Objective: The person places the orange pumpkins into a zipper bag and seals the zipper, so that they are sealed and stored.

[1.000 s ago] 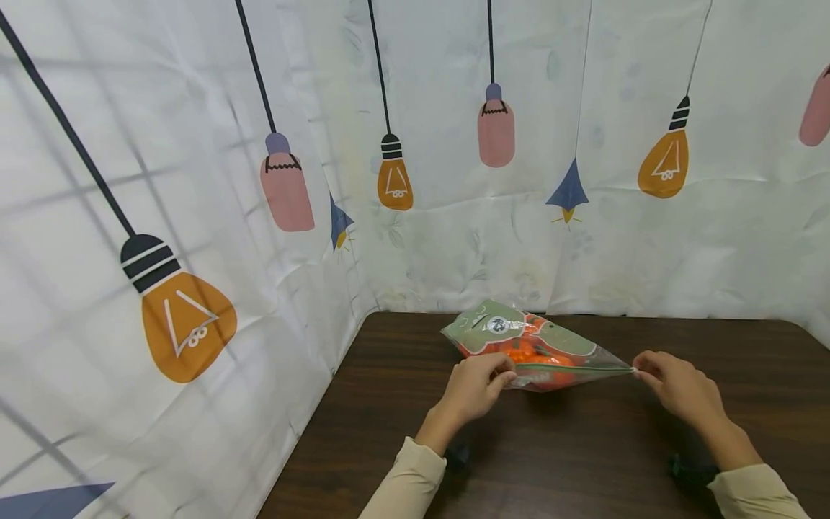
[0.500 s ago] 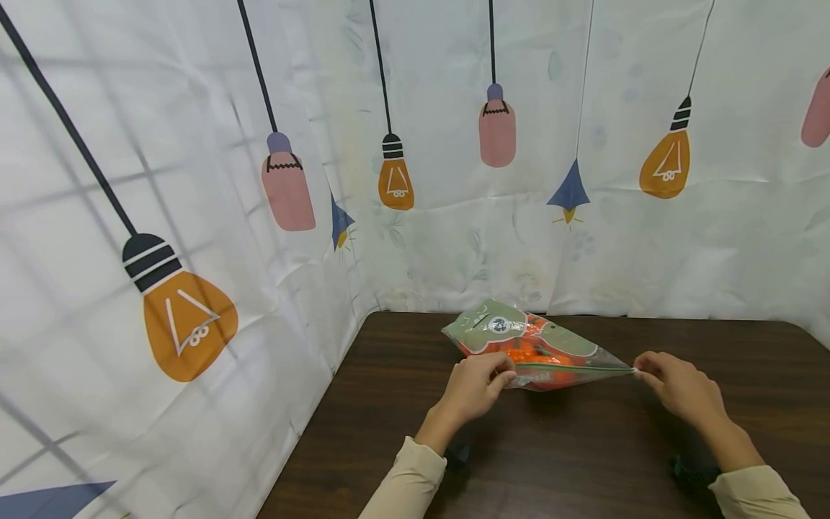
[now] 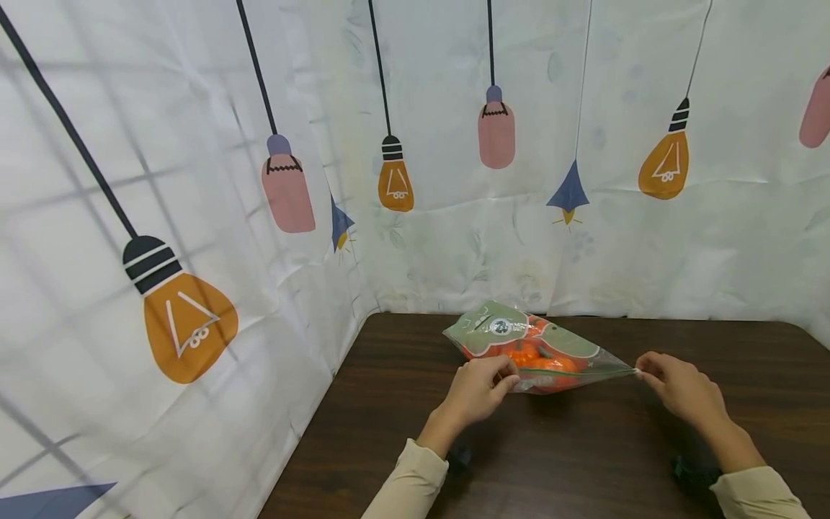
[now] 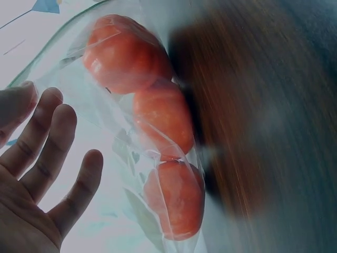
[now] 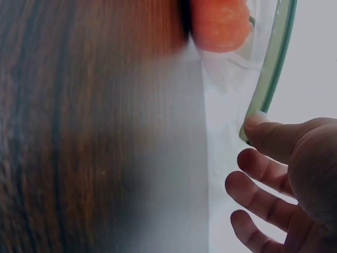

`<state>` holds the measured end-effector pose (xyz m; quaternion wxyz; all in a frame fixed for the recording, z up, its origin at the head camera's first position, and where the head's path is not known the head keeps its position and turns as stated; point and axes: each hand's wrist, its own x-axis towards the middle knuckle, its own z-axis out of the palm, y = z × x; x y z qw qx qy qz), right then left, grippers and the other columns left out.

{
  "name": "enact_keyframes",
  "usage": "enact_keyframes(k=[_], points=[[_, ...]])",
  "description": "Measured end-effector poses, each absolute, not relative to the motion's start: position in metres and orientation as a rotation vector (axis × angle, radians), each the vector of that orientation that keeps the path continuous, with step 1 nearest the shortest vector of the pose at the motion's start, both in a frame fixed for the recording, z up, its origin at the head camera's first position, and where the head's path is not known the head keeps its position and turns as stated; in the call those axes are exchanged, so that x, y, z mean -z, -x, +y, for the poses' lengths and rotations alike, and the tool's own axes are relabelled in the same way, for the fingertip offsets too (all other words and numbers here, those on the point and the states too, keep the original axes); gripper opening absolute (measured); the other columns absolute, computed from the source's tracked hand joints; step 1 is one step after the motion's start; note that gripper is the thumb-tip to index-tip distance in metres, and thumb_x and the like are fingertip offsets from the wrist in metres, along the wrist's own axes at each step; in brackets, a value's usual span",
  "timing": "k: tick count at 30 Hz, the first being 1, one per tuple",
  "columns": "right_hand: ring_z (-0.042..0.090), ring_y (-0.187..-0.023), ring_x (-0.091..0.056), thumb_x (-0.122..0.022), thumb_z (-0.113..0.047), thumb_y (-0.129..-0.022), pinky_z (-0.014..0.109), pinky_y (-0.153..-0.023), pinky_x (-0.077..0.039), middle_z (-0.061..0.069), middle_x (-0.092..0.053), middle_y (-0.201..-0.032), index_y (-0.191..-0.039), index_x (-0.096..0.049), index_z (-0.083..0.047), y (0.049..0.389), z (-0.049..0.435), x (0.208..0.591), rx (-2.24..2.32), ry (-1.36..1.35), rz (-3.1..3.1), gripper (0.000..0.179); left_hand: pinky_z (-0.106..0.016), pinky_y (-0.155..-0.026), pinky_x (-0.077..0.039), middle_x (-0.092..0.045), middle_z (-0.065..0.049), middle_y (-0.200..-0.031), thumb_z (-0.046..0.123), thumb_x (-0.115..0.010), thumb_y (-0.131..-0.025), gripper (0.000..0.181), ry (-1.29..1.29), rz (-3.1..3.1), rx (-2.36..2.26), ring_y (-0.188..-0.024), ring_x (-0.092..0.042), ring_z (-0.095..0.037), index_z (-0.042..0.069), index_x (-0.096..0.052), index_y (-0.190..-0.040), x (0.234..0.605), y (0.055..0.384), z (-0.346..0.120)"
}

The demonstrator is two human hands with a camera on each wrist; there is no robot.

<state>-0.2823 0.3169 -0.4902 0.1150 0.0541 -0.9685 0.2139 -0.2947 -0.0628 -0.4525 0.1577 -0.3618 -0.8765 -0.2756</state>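
A clear zip bag [image 3: 499,328] with pale green printing lies on the table, its green zip strip [image 5: 274,63] on the side nearest the person. Inside are several orange-red, lumpy round fruits [image 4: 126,55]; their exact kind is not plain. My left hand [image 3: 476,389] pinches the zip edge at the bag's near left, thumb against forefinger, while its other fingers [image 4: 87,174] stand loosely spread. At the strip's right end, my right hand [image 3: 684,389] pinches the corner between thumb and forefinger. Between the two hands the strip is drawn out nearly straight.
The dark wooden table [image 3: 583,461] runs back to a white curtain [image 3: 454,238] printed with hanging lamps. More of this curtain hangs along the left side. Dark wrist-worn devices [image 3: 694,472] show under both wrists.
Near the left hand the zip edge has tipped slightly toward the person, and more of the orange fruit shows above it. Both hands keep their pinch and have barely moved.
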Motion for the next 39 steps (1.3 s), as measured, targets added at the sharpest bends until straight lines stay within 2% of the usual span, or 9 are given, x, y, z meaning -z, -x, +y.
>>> enact_keyframes(k=[6,11,14,18,20,23,27,32,39], points=[[0.017,-0.074,-0.063,-0.066,-0.030,-0.100,0.035,-0.056,-0.043,0.004,-0.073,-0.094,-0.111,-0.066,-0.011,0.282,0.312,0.489,-0.688,-0.202,-2.834,0.022,-0.006,-0.062,-0.040,-0.064,0.014,-0.075,0.025,-0.069,-0.096,0.007,1.129,-2.494,0.792,-0.066,-0.053,0.006,0.023,-0.068,-0.089,0.456,0.292,-0.054],[0.015,-0.077,-0.064,-0.067,-0.029,-0.099,0.033,-0.061,-0.047,0.004,-0.074,-0.095,-0.114,-0.067,-0.007,0.283,0.303,0.489,-0.754,-0.311,-2.836,0.026,-0.004,-0.063,-0.040,-0.064,0.017,-0.074,0.025,-0.071,-0.091,0.005,1.278,-2.535,0.775,-0.067,-0.058,0.005,0.025,-0.068,-0.086,0.461,0.289,-0.048],[0.011,-0.075,-0.063,-0.067,-0.028,-0.099,0.030,-0.061,-0.049,0.004,-0.074,-0.094,-0.113,-0.068,-0.007,0.285,0.297,0.487,-0.805,-0.355,-2.839,0.026,-0.003,-0.066,-0.042,-0.064,0.020,-0.077,0.030,-0.072,-0.090,0.004,1.346,-2.610,0.778,-0.070,-0.059,0.008,0.027,-0.070,-0.090,0.463,0.287,-0.048],[0.010,-0.078,-0.063,-0.066,-0.029,-0.100,0.028,-0.064,-0.050,0.003,-0.073,-0.097,-0.114,-0.067,-0.006,0.285,0.288,0.487,-0.853,-0.432,-2.867,0.027,-0.005,-0.070,-0.045,-0.064,0.025,-0.084,0.047,-0.069,-0.093,0.015,1.419,-2.746,0.765,-0.077,-0.059,0.012,0.032,-0.072,-0.095,0.467,0.284,-0.049],[0.015,-0.085,-0.065,-0.066,-0.030,-0.100,0.032,-0.069,-0.052,0.004,-0.073,-0.102,-0.116,-0.067,-0.005,0.286,0.284,0.488,-0.851,-0.475,-2.878,0.029,-0.005,-0.072,-0.045,-0.066,0.026,-0.088,0.052,-0.064,-0.096,0.021,1.457,-2.790,0.748,-0.080,-0.058,0.014,0.033,-0.073,-0.099,0.469,0.283,-0.049],[0.032,-0.103,-0.068,-0.067,-0.030,-0.099,0.046,-0.081,-0.056,0.012,-0.072,-0.114,-0.122,-0.066,-0.003,0.285,0.280,0.489,-0.850,-0.516,-2.874,0.036,-0.005,-0.074,-0.043,-0.070,0.023,-0.094,0.049,-0.058,-0.101,0.026,1.496,-2.784,0.670,-0.079,-0.055,0.014,0.031,-0.076,-0.104,0.472,0.283,-0.048],[0.051,-0.123,-0.058,-0.065,-0.035,-0.099,0.065,-0.094,-0.049,0.026,-0.065,-0.132,-0.132,-0.062,0.001,0.284,0.275,0.489,-0.899,-0.525,-2.874,0.048,-0.006,-0.074,-0.040,-0.070,0.020,-0.096,0.038,-0.062,-0.101,0.018,1.494,-2.735,0.539,-0.077,-0.053,0.011,0.030,-0.077,-0.106,0.475,0.284,-0.045],[0.057,-0.132,-0.049,-0.063,-0.040,-0.100,0.069,-0.097,-0.044,0.032,-0.053,-0.145,-0.143,-0.052,0.002,0.282,0.270,0.487,-0.949,-0.512,-2.906,0.061,-0.007,-0.074,-0.039,-0.066,0.019,-0.092,0.040,-0.070,-0.096,0.014,1.483,-2.745,0.438,-0.081,-0.056,0.009,0.035,-0.075,-0.107,0.478,0.287,-0.043],[0.060,-0.133,-0.045,-0.063,-0.041,-0.100,0.070,-0.096,-0.044,0.037,-0.045,-0.148,-0.148,-0.043,0.005,0.278,0.271,0.484,-0.985,-0.534,-2.932,0.069,-0.011,-0.074,-0.039,-0.066,0.016,-0.095,0.045,-0.074,-0.092,0.023,1.439,-2.751,0.374,-0.083,-0.052,0.007,0.036,-0.075,-0.113,0.479,0.286,-0.047]])
